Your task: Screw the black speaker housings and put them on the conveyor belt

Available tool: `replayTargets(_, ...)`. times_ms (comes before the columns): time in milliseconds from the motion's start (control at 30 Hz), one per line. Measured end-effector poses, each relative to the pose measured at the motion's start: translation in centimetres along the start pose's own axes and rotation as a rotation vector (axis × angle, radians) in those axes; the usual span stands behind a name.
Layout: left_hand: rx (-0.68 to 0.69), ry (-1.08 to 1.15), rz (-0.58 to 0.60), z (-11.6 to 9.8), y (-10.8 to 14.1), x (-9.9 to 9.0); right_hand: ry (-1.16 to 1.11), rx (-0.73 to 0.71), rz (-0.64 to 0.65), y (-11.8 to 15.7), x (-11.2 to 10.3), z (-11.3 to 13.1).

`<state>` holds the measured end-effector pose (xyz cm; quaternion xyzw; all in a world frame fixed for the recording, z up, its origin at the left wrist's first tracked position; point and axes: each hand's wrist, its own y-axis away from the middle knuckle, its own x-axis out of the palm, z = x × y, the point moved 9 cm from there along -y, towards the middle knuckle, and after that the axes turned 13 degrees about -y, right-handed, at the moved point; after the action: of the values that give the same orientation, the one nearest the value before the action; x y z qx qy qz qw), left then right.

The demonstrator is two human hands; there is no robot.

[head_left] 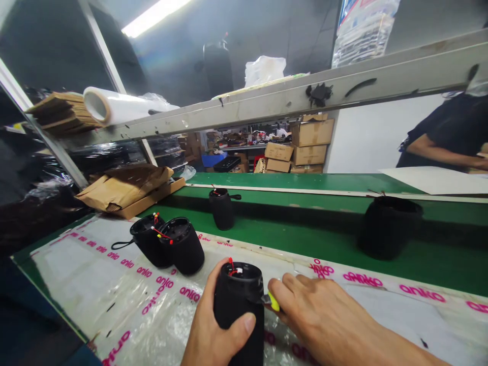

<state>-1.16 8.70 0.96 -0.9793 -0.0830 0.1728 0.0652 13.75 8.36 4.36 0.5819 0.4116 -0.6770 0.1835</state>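
A black cylindrical speaker housing (242,315) stands upright near the bench's front, with red wires and a white connector showing in its open top. My left hand (217,335) is wrapped round its left side, thumb across the front. In my right hand (316,305) is a yellow utility knife (273,301), mostly covered by the fingers. The knife's blade meets the housing's right side just below the rim. Two more black housings (186,249) stand close together to the left, wires sticking out of their tops.
On the green conveyor belt (267,234) are a housing with a strap (221,211) and another housing (387,229) at right. Brown paper packaging (125,188) lies at left. A metal shelf beam (244,109) crosses above, carrying a plastic film roll (118,107). A person (446,132) is at far right.
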Motion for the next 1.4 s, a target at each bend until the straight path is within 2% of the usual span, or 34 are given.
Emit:
replayTargets(200, -0.014, -0.040, -0.021, -0.1, 0.1, 0.0, 0.010, 0.007, 0.003, 0.1, 0.1, 0.1)
replayTargets(533, -0.020, -0.080, -0.028, 0.2, 0.0, -0.2, 0.025, -0.060, 0.018, -0.4, -0.6, 0.5)
replayTargets(667, -0.035, -0.075, -0.009, 0.3, 0.0, -0.3, 0.029, -0.045, 0.004, -0.5, -0.8, 0.4)
replayTargets(1000, -0.041, -0.085, -0.061, 0.7, 0.1, -0.3, 0.030, -0.034, -0.047, 0.0, -0.7, 0.1)
replayTargets(1167, -0.029, -0.137, -0.078, 0.7, 0.1, -0.2, 0.024, -0.001, -0.032, 0.4, 0.0, -0.2)
replayTargets(1400, -0.007, -0.173, -0.072, 0.6, 0.1, 0.0, -0.021, -0.067, 0.037, -0.1, -0.5, -0.2)
